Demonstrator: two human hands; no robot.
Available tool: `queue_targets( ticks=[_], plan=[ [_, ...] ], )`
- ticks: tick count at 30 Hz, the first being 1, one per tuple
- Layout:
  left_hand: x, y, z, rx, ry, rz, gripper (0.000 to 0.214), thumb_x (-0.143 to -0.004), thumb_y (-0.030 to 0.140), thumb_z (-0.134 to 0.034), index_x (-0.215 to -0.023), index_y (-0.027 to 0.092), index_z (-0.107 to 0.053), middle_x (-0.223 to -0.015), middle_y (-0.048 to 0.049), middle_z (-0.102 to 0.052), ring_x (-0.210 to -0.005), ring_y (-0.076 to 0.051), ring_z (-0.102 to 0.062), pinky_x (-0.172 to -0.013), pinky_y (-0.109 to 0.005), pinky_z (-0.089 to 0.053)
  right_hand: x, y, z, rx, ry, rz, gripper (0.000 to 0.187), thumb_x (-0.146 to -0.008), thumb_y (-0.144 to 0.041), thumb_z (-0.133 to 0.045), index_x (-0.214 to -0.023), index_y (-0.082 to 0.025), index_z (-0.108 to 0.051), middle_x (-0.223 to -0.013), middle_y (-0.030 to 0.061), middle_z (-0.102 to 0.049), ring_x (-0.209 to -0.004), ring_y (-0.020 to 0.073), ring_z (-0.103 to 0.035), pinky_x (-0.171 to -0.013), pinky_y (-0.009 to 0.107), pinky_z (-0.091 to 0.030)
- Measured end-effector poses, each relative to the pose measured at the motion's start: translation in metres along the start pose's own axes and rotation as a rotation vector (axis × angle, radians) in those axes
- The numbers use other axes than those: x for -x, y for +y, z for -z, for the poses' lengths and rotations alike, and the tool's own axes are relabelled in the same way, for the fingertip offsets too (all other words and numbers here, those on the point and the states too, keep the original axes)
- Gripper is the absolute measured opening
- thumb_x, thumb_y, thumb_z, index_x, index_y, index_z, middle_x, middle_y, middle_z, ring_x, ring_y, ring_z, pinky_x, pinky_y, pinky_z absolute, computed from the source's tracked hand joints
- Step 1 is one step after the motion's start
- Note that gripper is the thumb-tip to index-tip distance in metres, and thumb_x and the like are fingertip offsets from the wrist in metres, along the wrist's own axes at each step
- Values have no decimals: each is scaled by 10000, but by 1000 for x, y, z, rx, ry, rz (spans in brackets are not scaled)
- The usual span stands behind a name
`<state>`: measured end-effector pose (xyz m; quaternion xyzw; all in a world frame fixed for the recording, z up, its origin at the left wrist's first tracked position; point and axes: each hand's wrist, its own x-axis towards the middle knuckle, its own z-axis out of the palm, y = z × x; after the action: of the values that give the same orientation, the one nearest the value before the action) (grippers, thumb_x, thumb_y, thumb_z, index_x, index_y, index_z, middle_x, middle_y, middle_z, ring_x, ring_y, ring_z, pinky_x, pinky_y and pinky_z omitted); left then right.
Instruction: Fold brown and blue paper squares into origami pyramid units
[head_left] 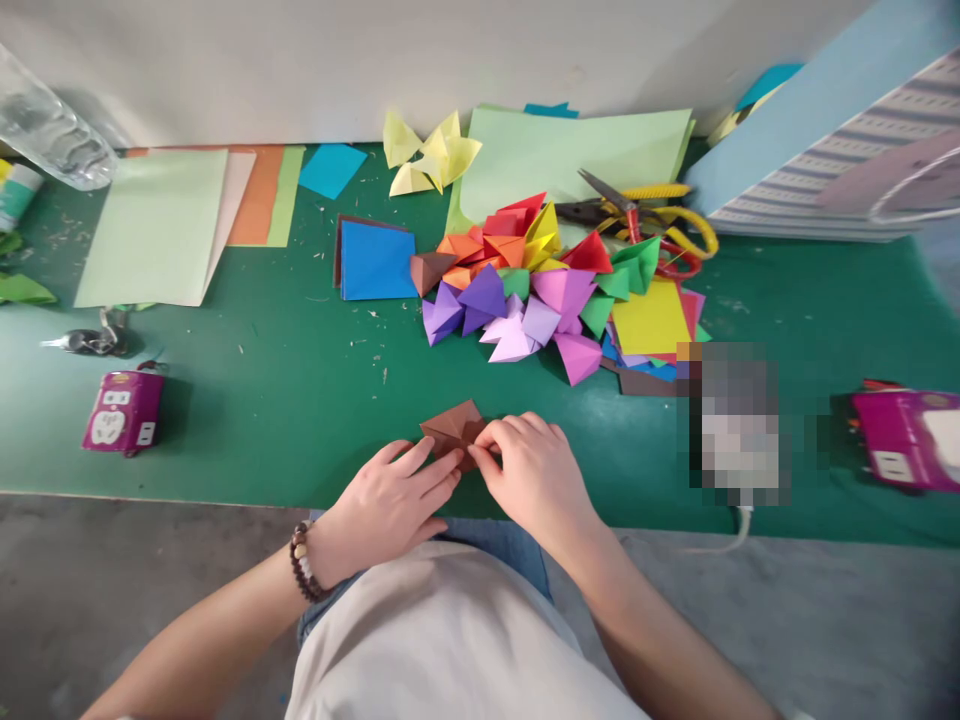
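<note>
A small brown sheet of origami paper (450, 420) with creases lies on the green table near its front edge. My left hand (394, 495) rests flat over its lower left part, fingers stretched out across it. At the paper's right side, my right hand (529, 465) pinches the edge between thumb and forefinger. Part of the paper is hidden under my fingers. Beyond it sits a heap of folded paper pieces (487, 295) in red, orange, yellow, green, purple and pink. A stack of blue and brown paper squares (379, 260) lies left of the heap.
Scissors (682, 235) lie behind the heap, by large pale green sheets (570, 150). Paper sheets (157, 220) and a purple power socket (124, 412) are at left, with a plastic bottle (52, 120). A blurred-out object (739, 430), another purple socket (911, 438) and a box (832, 130) are at right.
</note>
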<state>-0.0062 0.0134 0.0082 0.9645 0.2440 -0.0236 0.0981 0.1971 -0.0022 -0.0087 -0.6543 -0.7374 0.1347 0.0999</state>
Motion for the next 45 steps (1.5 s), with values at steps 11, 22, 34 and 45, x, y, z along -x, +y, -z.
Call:
queue_targets(
  ticks=[11, 22, 34, 45],
  plan=[
    [-2, 0, 3, 0, -3, 20, 515, -876, 521, -597, -1272, 193, -576, -1423, -43, -531, -1268, -260, -453, -993, -389, -395, 23, 20, -8, -102, 216, 135, 115, -938, -240, -549, -929, -188, -651, -875, 68, -633, -852, 210, -567, -719, 328, -385],
    [-3, 0, 2, 5, 15, 22, 495, -880, 518, -592, -1251, 191, -592, -1413, -36, -542, -1251, -261, -462, -995, -393, -388, 29, 14, -20, 2, 285, 235, 174, -937, -169, -550, -791, -188, -644, -707, 23, -622, -723, 175, -517, -670, 314, -323],
    [-3, 1, 2, 100, 32, 81, 625, -888, 368, -608, -1411, 128, -365, -1305, -123, -602, -1243, -283, -498, -972, -410, -408, 32, 2, -27, -48, 290, 244, 168, -946, -181, -542, -825, -197, -657, -677, 13, -608, -713, 172, -523, -667, 320, -310],
    [-3, 0, 2, 123, 50, 83, 594, -893, 303, -591, -1403, 108, -355, -1349, -119, -572, -1251, -278, -494, -983, -415, -415, 37, -23, -37, -173, 260, 282, 248, -950, -197, -529, -723, -187, -628, -666, 19, -619, -695, 172, -532, -659, 328, -342]
  ],
)
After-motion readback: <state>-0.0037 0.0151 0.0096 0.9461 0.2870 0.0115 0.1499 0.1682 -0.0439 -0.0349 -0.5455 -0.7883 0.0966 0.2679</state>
